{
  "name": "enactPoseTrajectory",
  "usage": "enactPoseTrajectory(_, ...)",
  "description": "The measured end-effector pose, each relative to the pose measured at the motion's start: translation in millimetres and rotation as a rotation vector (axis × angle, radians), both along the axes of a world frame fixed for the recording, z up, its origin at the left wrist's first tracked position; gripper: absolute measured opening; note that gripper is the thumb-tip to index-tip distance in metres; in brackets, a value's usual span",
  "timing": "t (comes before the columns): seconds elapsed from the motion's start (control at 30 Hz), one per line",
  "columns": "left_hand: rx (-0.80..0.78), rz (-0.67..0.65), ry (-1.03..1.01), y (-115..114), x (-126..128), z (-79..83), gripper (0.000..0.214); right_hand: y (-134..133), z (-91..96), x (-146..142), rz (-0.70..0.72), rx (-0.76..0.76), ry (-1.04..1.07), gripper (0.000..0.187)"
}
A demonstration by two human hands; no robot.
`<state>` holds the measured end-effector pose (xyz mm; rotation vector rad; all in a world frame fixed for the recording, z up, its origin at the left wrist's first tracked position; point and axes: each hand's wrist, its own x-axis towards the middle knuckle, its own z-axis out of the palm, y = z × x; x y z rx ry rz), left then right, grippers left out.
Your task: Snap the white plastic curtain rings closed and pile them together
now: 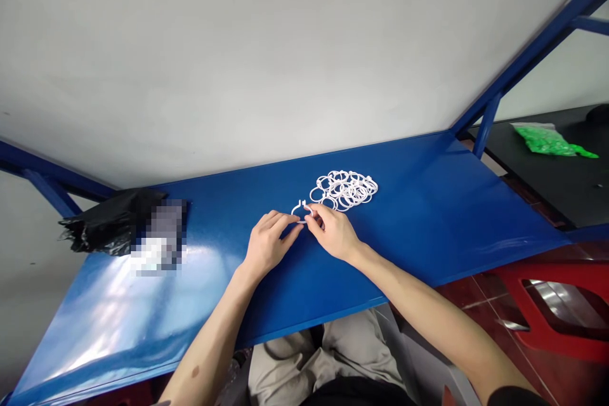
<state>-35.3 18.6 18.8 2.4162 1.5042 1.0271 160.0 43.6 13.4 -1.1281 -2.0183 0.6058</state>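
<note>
Between my two hands is a single white plastic ring (294, 209) with a gap at its top, where two small upright ends stand slightly apart. My left hand (270, 240) pinches the ring's lower left side between thumb and fingers. On the opposite side, my right hand (334, 232) grips it with bent fingers that hide part of the ring. Just beyond my right hand lies a loose pile of similar white rings (349, 189), overlapping one another on the blue tabletop (409, 228).
A crumpled black plastic bag (109, 222) lies at the table's left end, beside a pixelated patch. Blue frame bars (488, 124) rise at the right. Past them, a bag of green pieces (545, 138) rests on a black table. A red chair (514, 304) stands at lower right.
</note>
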Motion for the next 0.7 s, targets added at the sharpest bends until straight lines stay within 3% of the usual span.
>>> enactPoseTrajectory(0.13,0.001,-0.015,-0.012,-1.6,5.0,-3.4,0.017,0.6,-1.7,-1.2,-0.022,-0.007,0.081,0.029)
enactPoseTrajectory(0.33,-0.108,0.225,-0.168,-2.7,12.9,-12.1,0.024,0.0,-5.2,-1.7,0.042,0.019,0.058,0.032)
enactPoseTrajectory(0.7,-0.094,0.158,-0.166,-3.0,14.7,-12.9,0.023,-0.4,-16.2,-1.4,0.051,0.138,-0.108,0.035)
